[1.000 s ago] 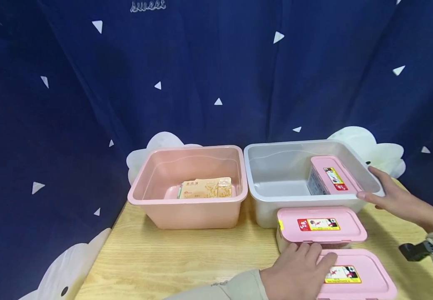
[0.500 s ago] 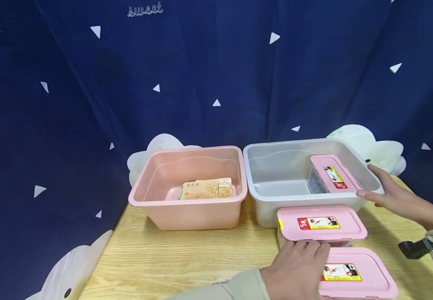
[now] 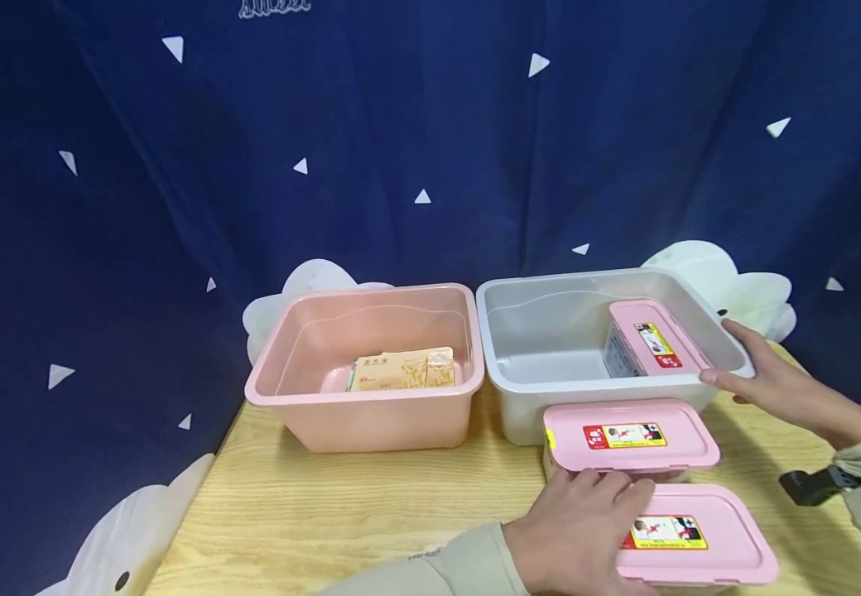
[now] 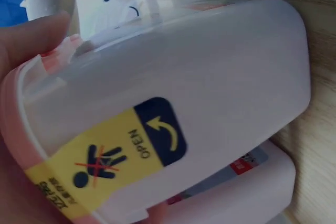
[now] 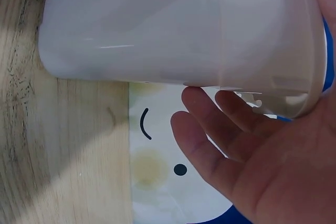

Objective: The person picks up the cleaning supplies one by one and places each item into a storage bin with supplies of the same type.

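My left hand (image 3: 587, 530) grips the left end of the nearer pink-lidded storage box (image 3: 732, 534). In the left wrist view, its thumb (image 4: 39, 38) lies along one side of that box's pale body (image 4: 210, 72), and a fingertip shows at the opposite side. A yellow sticker (image 4: 113, 161) marked OPEN crosses the lid's edge. Another pink-lidded box (image 3: 680, 422) stands just behind, against the grey basin (image 3: 542, 331). My right hand (image 3: 781, 389) holds the basin's right front corner, thumb over the rim and fingers (image 5: 186, 129) beneath it along the outer wall.
Inside the grey basin, a third pink-lidded box (image 3: 639, 319) sits at the right. A pink basin (image 3: 374, 426) to its left contains a flat beige package (image 3: 393, 372). Both basins stand on a wooden table (image 3: 348, 505) before a dark blue curtain (image 3: 371, 108).
The left hand's fingers have drawn together and slid from the nearer box's lid toward its left far corner. The right hand keeps its hold on the basin. The head view has shifted slightly.
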A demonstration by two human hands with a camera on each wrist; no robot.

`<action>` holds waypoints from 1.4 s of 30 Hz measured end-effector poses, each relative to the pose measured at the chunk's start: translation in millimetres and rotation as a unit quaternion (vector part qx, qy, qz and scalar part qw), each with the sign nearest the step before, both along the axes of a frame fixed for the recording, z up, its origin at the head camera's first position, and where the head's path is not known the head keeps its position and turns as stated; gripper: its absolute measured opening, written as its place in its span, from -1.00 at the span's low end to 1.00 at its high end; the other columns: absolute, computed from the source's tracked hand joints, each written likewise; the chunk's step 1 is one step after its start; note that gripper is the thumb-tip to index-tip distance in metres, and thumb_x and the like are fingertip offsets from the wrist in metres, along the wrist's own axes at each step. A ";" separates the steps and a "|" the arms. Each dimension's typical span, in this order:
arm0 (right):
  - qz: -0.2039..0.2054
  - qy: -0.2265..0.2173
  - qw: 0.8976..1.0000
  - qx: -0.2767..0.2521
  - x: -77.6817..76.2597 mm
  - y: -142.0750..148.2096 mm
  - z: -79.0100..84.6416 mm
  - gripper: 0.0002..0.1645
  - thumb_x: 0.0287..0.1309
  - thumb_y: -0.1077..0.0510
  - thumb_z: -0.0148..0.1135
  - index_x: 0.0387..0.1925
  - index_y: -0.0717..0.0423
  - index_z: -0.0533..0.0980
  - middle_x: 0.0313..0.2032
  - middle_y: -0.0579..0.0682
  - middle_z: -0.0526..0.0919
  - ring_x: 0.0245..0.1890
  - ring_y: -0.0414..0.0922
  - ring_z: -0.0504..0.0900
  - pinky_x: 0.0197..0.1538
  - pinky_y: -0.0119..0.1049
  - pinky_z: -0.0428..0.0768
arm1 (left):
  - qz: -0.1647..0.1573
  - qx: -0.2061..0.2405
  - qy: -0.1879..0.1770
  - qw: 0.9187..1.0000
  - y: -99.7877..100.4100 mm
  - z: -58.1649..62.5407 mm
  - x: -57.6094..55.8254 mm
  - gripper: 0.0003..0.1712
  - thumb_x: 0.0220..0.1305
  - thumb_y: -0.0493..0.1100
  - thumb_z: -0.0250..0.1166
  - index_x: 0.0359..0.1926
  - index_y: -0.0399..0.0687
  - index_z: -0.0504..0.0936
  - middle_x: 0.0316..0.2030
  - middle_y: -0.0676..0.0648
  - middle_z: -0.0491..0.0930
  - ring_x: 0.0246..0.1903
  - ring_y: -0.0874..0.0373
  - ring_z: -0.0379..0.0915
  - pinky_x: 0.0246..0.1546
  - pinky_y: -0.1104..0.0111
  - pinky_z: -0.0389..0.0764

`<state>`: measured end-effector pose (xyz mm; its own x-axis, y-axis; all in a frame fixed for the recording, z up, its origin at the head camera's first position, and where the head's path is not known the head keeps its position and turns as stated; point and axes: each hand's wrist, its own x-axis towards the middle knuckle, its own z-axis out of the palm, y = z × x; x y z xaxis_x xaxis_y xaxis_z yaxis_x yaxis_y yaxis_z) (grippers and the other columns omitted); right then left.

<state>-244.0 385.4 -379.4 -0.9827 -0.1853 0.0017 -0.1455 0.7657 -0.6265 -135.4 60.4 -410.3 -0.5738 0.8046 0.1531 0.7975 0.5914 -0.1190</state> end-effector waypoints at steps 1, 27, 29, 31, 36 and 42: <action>0.001 0.001 1.000 -0.002 0.3 0.3 -0.7 0.19 0.38 -0.10 0.11 0.52 0.22 -0.50 0.35 0.61 -0.02 0.14 0.52 0.28 -0.25 0.12 0.63 | 0.004 -0.003 0.005 1.000 0.2 -0.2 1.2 0.00 -0.07 0.70 0.13 0.26 0.28 0.20 0.00 0.31 0.36 0.02 0.37 0.32 -0.09 0.46 0.29; 0.005 0.001 1.000 -0.020 1.2 -1.4 -2.1 0.15 0.40 -0.05 0.08 0.52 0.22 -0.50 0.34 0.60 -0.01 0.15 0.51 0.27 -0.24 0.15 0.64 | 0.060 -0.032 0.002 0.998 9.1 2.9 10.5 0.04 -0.07 0.70 0.14 0.32 0.31 0.16 0.09 0.27 0.34 0.09 0.31 0.30 0.18 0.24 0.33; 0.006 0.001 1.000 -0.020 -0.4 -1.8 -0.4 0.15 0.40 -0.06 0.08 0.52 0.21 -0.50 0.35 0.60 -0.01 0.15 0.51 0.27 -0.24 0.16 0.65 | 0.052 -0.005 0.018 0.998 7.1 0.9 8.5 0.02 -0.12 0.71 0.17 0.26 0.32 0.22 0.06 0.28 0.35 0.03 0.34 0.34 0.08 0.34 0.34; 0.007 0.001 1.000 -0.021 -2.4 -2.5 0.6 0.15 0.40 -0.07 0.08 0.53 0.20 -0.50 0.35 0.59 -0.01 0.16 0.51 0.27 -0.23 0.15 0.65 | 0.045 0.020 0.031 0.998 4.6 -0.3 6.5 0.01 -0.18 0.71 0.21 0.21 0.34 0.27 0.05 0.30 0.37 -0.01 0.35 0.36 -0.01 0.40 0.34; 0.007 0.000 1.000 -0.021 -3.5 -1.6 0.2 0.13 0.41 -0.07 0.08 0.53 0.19 -0.48 0.36 0.59 -0.01 0.17 0.52 0.28 -0.24 0.14 0.65 | 0.033 0.041 0.041 0.998 1.8 -1.0 4.4 0.00 -0.26 0.72 0.26 0.15 0.36 0.31 0.00 0.33 0.41 -0.13 0.36 0.39 -0.14 0.41 0.30; -0.001 -0.007 1.000 -0.016 1.9 -0.6 -0.2 0.16 0.40 -0.09 0.08 0.53 0.19 -0.51 0.36 0.62 -0.04 0.17 0.57 0.25 -0.23 0.21 0.65 | 0.021 0.046 0.037 0.998 2.4 -0.1 3.3 -0.09 -0.25 0.72 0.26 0.05 0.39 0.34 -0.09 0.36 0.44 -0.22 0.36 0.41 -0.25 0.48 0.22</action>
